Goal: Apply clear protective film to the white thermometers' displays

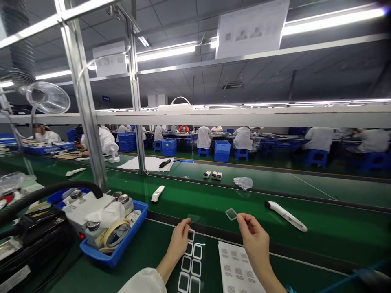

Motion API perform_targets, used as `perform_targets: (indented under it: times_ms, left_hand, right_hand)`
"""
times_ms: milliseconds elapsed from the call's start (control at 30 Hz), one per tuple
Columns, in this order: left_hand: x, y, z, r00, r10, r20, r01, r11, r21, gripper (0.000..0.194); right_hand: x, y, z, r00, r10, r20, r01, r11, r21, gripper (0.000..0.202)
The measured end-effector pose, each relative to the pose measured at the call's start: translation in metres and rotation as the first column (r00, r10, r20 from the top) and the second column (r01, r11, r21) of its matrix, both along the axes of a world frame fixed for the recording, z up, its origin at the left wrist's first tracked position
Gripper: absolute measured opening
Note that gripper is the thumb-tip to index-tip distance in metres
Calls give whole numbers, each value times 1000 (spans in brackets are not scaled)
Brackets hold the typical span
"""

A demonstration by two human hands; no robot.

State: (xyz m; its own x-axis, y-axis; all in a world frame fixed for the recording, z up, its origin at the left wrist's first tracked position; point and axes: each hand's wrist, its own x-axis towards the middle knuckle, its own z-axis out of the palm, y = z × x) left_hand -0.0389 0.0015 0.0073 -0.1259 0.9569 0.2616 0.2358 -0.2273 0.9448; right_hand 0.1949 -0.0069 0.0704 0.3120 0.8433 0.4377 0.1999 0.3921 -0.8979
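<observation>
Between its thumb and fingertips, my right hand (pixel 254 238) pinches a small square clear pane with a pale frame (pixel 231 214), raised over the green belt. My left hand (pixel 179 240) is at the upper left edge of a clear sheet (pixel 204 253) that carries several white-framed squares (pixel 196 267) in two columns. Its thumb and index finger come together on the sheet's edge, and the other fingertips are hidden. Printed paper labels (pixel 236 270) lie below my right hand, on the work surface.
A blue tray (pixel 113 258) with jars and tape stands at left, beside a black hose (pixel 51 195). White handheld devices (pixel 287 215) and another white device (pixel 158 194) lie on the belt (pixel 195 199). A metal post (pixel 84 101) rises at left. Co-workers sit beyond.
</observation>
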Motion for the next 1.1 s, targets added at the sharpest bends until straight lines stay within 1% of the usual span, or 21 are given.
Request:
perform_targets:
  times_ms: [100,167,200,233,300,333,367,400,467,533,567,633,667,767,800,867,933,1000,1033,1067,1100]
  left_hand:
    - [-1,2,-5,999,-12,-47,11,1000,-16,47]
    - [-3,5,-8,997,-22,-68,19,999,-32,44]
    - [-4,6,-10,997,-18,-75,16,999,-39,42]
    - [-5,8,-12,997,-8,-80,5,999,-44,40]
    - [-5,11,-15,996,33,-81,-36,998,-42,40]
    - [-5,12,-17,995,58,-78,-61,997,-37,41]
    - [-5,13,-18,994,83,-74,-86,996,-32,42]
    - [-4,13,-18,992,104,-68,-106,994,-26,43]
    - [-2,14,-17,989,134,-56,-134,991,-13,41]
    - [-1,13,-13,988,148,-40,-148,989,2,38]
    - [-1,13,-9,988,153,-28,-153,988,9,37]
    - [0,10,0,987,158,7,-158,987,19,35]
    - [1,7,5,987,156,31,-156,988,19,36]
    - [14,-11,22,988,85,127,-83,996,-26,41]
    - [21,-20,28,985,35,166,-25,998,-62,44]
    - [38,-42,39,962,-82,261,127,979,-160,52]
    - [53,-66,48,877,-147,458,292,920,-262,53]
    - [62,-87,54,678,-72,732,414,860,-299,47]
    - [63,-94,56,564,-12,826,447,845,-293,43]
    - [63,-100,56,473,42,880,460,840,-288,40]
    - [62,-103,55,426,79,902,451,845,-287,37]
  right_hand:
    - [48,26,-7,990,-76,121,76,997,6,41]
    - [91,49,-15,946,-167,279,176,984,-8,49]
    - [113,61,-20,894,-225,388,254,967,-24,56]
    - [135,71,-24,813,-303,498,369,929,-38,62]
    - [174,88,-31,570,-391,723,595,803,-35,70]
    - [190,94,-33,492,-376,785,654,755,-49,73]
    - [202,100,-35,465,-335,819,678,730,-86,76]
    - [210,105,-37,487,-285,826,673,725,-146,77]
    - [215,111,-37,593,-198,781,609,745,-274,76]
    - [207,113,-33,669,-181,721,564,755,-334,73]
    - [198,111,-29,681,-199,705,559,763,-325,72]
    - [173,101,-18,677,-249,692,552,794,-254,70]
    - [159,93,-12,676,-264,688,522,830,-196,69]
    - [108,52,4,677,-250,692,325,945,23,65]
    - [89,34,8,670,-234,704,243,966,90,63]
    - [53,-4,12,623,-210,754,59,973,222,59]
    - [18,-41,11,556,-247,793,-144,912,385,52]
    - [-13,-73,6,492,-304,816,-341,795,502,50]
    - [-26,-87,3,458,-308,834,-418,753,508,46]
    - [-37,-98,0,433,-303,849,-455,740,496,41]
    - [-45,-106,-2,427,-275,862,-479,739,473,36]
